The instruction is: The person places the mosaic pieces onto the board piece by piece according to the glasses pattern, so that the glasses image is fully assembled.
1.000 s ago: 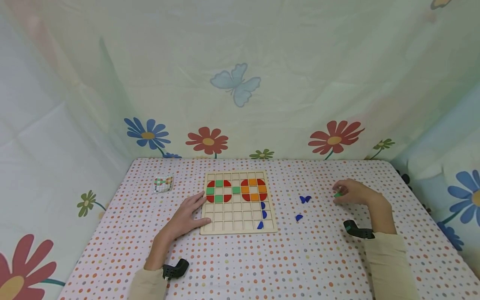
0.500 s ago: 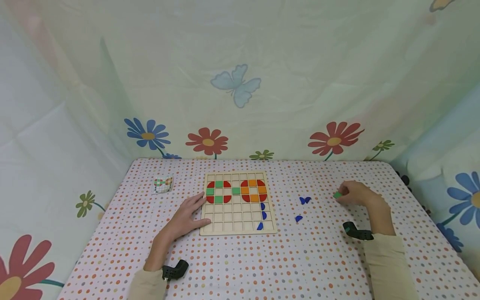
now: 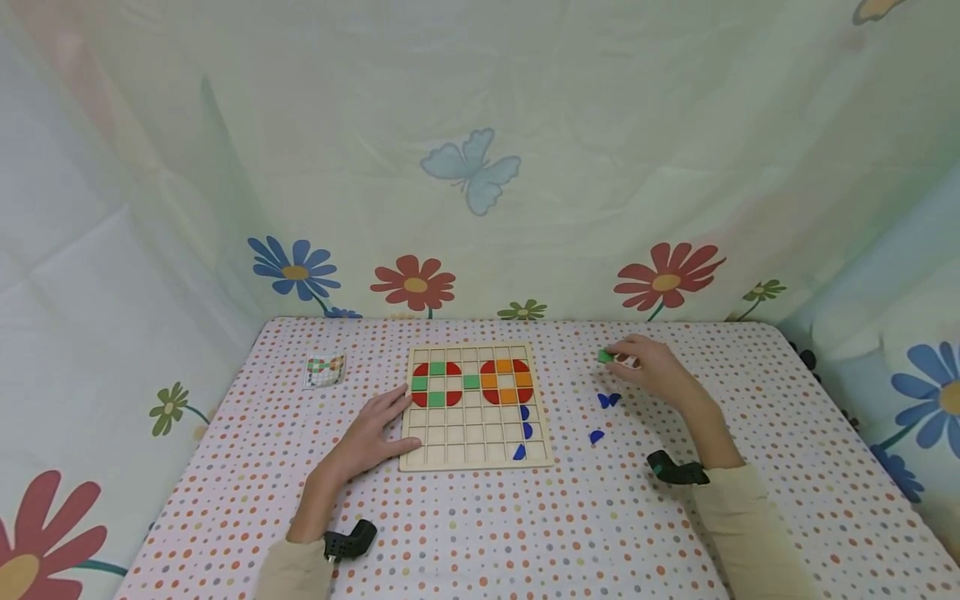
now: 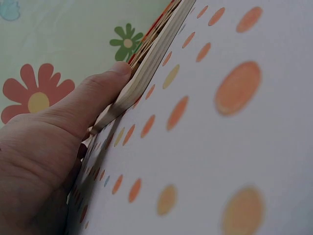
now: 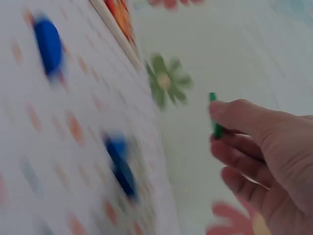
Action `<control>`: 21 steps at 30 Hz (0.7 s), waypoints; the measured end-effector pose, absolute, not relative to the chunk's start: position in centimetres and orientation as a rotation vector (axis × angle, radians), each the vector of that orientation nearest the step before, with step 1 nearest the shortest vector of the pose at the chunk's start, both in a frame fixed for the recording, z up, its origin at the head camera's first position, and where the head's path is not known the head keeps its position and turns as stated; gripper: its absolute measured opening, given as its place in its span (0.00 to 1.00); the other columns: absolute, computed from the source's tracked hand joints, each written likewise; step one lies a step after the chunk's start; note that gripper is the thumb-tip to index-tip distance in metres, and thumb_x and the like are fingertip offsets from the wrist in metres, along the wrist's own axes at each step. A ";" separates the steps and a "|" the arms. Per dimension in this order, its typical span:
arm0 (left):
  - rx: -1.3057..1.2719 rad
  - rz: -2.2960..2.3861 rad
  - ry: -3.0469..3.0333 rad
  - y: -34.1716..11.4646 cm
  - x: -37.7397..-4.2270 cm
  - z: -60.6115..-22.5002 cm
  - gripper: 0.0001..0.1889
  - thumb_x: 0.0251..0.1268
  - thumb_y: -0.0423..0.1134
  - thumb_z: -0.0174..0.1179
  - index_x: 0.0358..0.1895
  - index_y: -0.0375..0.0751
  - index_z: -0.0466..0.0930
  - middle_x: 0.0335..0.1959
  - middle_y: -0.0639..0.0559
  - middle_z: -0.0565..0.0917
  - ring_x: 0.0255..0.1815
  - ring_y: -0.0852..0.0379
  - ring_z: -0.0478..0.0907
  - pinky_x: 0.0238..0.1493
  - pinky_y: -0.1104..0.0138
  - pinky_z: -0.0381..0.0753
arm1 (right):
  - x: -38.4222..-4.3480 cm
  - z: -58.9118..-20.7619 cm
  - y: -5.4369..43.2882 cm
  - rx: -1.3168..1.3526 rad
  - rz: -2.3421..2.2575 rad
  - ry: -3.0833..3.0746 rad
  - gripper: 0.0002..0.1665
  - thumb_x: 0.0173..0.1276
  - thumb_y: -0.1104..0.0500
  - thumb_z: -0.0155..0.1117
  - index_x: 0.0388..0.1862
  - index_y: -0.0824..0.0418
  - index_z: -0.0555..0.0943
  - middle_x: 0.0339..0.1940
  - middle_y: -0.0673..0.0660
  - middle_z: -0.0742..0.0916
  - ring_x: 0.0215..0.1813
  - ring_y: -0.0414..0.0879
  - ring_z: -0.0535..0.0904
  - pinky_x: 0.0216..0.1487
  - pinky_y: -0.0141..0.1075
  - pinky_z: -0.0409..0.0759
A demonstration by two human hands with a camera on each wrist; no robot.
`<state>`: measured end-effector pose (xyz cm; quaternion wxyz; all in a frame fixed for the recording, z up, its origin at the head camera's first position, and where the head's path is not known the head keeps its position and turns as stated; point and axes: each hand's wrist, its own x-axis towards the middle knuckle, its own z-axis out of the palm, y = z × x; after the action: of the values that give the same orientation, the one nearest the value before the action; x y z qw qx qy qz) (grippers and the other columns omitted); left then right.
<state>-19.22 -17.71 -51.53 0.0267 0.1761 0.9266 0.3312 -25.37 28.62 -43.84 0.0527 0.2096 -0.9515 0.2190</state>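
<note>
A wooden grid board [image 3: 465, 433] lies mid-table, with red, green and orange pieces forming two rings joined by a green square, plus several blue half-round pieces down its right side. My left hand [image 3: 371, 432] rests at the board's left edge, its thumb [image 4: 105, 88] on the frame in the left wrist view and its fingers spread. Above the table to the right of the board, my right hand [image 3: 651, 365] pinches a small green square tile [image 5: 215, 115] between thumb and fingertips. Loose blue half-round pieces [image 3: 597, 436] lie on the cloth below that hand.
A small printed pattern card [image 3: 326, 371] lies at the back left of the table. The dotted tablecloth [image 3: 480, 533] covers the table, and a flowered curtain [image 3: 585, 167] hangs behind it. Each wrist wears a black camera [image 3: 351, 540].
My right hand has picked up the green tile from the right side of the table and carried it left and away, nearer the board. The left hand stays put.
</note>
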 end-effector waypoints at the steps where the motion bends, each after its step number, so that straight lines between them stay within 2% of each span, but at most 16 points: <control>1: 0.543 1.023 2.863 -17.7 -19.2 -51.6 0.44 0.57 0.58 0.67 0.74 0.44 0.62 0.78 0.49 0.57 0.79 0.41 0.50 0.71 0.40 0.59 | -25.2 -44.0 27.3 0.689 0.635 -2.861 0.18 0.66 0.59 0.66 0.53 0.67 0.83 0.44 0.62 0.85 0.42 0.52 0.81 0.40 0.41 0.81; 8: 0.535 1.017 2.859 -17.8 -19.2 -51.5 0.44 0.57 0.57 0.67 0.74 0.44 0.62 0.79 0.48 0.56 0.79 0.41 0.50 0.71 0.40 0.59 | -24.3 -44.5 18.7 0.998 0.444 -2.699 0.18 0.61 0.57 0.71 0.51 0.58 0.86 0.41 0.54 0.85 0.38 0.43 0.78 0.37 0.34 0.80; 21: 0.554 1.004 2.862 -17.8 -19.3 -51.7 0.43 0.58 0.59 0.66 0.74 0.46 0.61 0.79 0.49 0.56 0.79 0.41 0.50 0.71 0.40 0.58 | -25.7 -42.9 10.5 1.171 0.469 -2.597 0.17 0.64 0.55 0.69 0.52 0.54 0.86 0.43 0.51 0.86 0.42 0.43 0.81 0.41 0.34 0.82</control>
<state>-19.34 -17.77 -51.71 0.0293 0.1797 0.9279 0.3254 -25.72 10.48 -42.89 0.1268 0.4024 -0.8922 0.1610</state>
